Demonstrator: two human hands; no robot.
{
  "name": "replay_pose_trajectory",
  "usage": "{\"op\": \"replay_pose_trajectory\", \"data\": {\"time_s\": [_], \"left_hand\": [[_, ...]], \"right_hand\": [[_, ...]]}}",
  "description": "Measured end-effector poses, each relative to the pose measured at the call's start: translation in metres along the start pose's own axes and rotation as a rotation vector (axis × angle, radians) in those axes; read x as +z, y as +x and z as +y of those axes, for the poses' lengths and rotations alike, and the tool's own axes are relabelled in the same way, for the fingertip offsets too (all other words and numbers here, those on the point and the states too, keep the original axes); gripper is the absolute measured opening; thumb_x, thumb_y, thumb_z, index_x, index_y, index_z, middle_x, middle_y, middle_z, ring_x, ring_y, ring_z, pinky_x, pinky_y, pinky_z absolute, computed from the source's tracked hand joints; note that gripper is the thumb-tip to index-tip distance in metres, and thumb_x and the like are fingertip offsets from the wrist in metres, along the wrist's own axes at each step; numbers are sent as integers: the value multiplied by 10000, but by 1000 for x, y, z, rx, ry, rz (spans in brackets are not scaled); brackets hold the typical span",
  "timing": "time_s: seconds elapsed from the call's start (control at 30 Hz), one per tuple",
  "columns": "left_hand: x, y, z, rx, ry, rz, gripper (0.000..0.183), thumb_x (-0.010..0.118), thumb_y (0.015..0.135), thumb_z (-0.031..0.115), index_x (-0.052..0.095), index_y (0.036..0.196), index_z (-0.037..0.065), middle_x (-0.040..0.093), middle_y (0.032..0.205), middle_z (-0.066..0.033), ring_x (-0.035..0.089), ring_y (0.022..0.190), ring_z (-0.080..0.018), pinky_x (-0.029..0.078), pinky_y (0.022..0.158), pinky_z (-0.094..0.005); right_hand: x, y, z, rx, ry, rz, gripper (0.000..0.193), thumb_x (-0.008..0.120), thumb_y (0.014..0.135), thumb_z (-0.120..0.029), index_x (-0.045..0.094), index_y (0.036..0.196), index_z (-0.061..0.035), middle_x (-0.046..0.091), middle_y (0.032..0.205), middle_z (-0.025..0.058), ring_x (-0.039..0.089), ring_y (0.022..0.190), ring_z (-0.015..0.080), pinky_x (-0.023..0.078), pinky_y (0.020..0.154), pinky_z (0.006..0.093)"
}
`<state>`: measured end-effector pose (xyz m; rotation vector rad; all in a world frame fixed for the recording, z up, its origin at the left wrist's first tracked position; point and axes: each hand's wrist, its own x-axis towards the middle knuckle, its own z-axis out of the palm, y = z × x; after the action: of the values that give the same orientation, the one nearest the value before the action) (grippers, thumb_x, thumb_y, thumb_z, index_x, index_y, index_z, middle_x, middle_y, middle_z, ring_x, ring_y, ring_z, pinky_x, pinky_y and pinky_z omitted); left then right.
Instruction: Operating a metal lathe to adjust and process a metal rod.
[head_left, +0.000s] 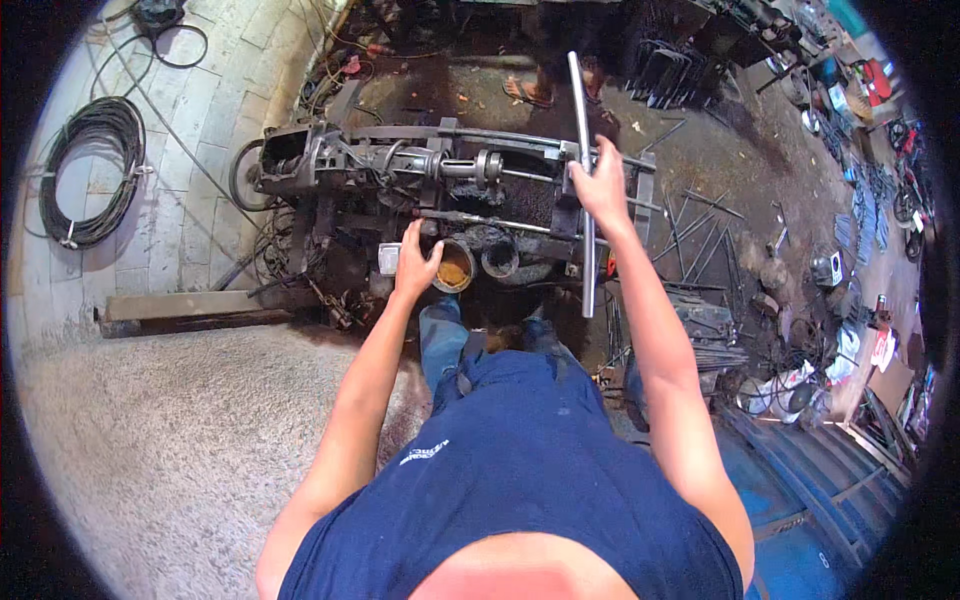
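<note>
A long machine with shiny guide rods (500, 217) and a round chuck (488, 170) stretches across in front of me. On its right part, a long straight metal bar (578, 95) crosses over the rods. My right hand (603, 190) grips this bar near its middle, thumb on one side and fingers on the other; the fingertips are partly hidden. My left hand (414, 262) has its fingers apart and holds nothing. Close beside its thumb stands a round can (455, 270) with orange-brown stuff inside. A small whitish container (388, 258) lies left of that hand.
A coiled black cable (90, 172) hangs on the pale tiled surface at left. A long metal beam (190, 305) lies below it. Scattered rods (705, 235), loose parts and bags (785, 388) cover the right side, above blue metal sheeting (800, 490). A person's sandalled foot (528, 93) shows beyond the machine.
</note>
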<state>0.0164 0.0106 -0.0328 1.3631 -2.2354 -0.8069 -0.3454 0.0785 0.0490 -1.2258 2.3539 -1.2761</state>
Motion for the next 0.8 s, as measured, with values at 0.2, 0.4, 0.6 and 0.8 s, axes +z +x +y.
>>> {"op": "replay_pose_trajectory", "data": {"time_s": [0.2,0.4,0.6,0.8], "left_hand": [[-2,-39,-18,-203,111,-5,660,619,852,263,358,1349,-82,397,1383,-271,370,1307,-382,285,1108,-399],[-2,-43,-23,-224,125,21,638,613,855,259,371,1340,-78,430,1341,-275,411,1266,-386,334,1071,-391],[8,-40,-13,-255,136,31,634,611,844,252,380,1321,-96,443,1318,-291,427,1244,-395,338,1064,-398],[12,-45,-29,-307,173,3,638,611,841,259,390,1317,-102,447,1316,-294,425,1248,-394,339,1067,-397]], "right_hand": [[19,15,-8,26,-278,-25,668,601,781,-165,337,1371,4,491,1162,237,548,1043,405,447,905,483],[18,13,-17,30,-387,-86,666,577,824,-174,306,1409,-7,518,1114,223,577,1003,376,463,841,509],[16,15,-13,24,-409,-100,660,538,845,-167,279,1430,-5,558,1053,223,597,950,378,487,804,493],[16,16,-16,91,-383,-140,670,523,860,-182,249,1448,-13,605,1011,244,604,941,386,501,820,484]]}}
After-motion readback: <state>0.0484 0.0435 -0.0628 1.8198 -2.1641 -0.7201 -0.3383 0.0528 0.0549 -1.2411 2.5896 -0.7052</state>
